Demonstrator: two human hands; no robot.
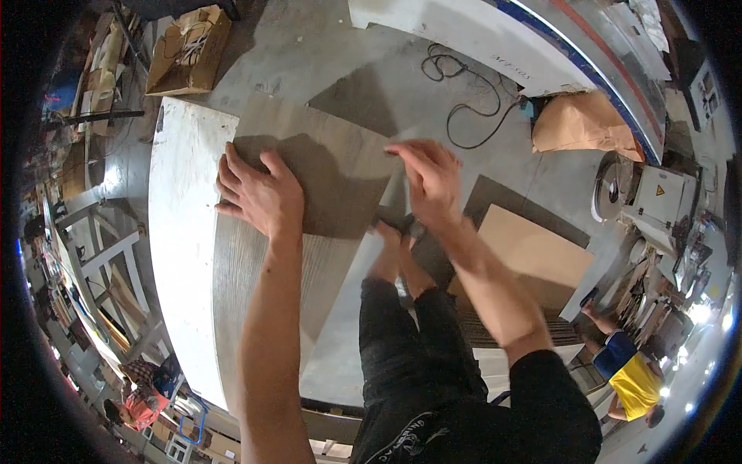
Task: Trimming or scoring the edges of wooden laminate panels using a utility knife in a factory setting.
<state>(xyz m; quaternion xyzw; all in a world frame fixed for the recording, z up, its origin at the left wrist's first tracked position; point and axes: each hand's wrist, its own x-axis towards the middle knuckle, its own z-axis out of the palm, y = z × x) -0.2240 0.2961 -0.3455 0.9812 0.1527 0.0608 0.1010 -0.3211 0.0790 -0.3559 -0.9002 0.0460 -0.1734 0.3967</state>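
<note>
A long grey-brown wood-grain board (328, 259) lies in front of me, its far part darkened by the shadow of my arms. My left hand (267, 193) rests on it near the left edge, fingers spread apart. At the board's far right corner is my right hand (434, 182), its fingers bent and close together, with the fingertips touching the corner. The underside of that grip is hidden. Along the board's left side runs a white panel (182, 201) with a scuffed far end.
A stack of brown boards (533, 247) stands right of my legs. Beyond lie a black cable (483, 116), brown paper (583, 124) and a long white machine (464, 39). A cardboard box (189, 50) sits far left. Two other people (634, 379) are at the lower sides.
</note>
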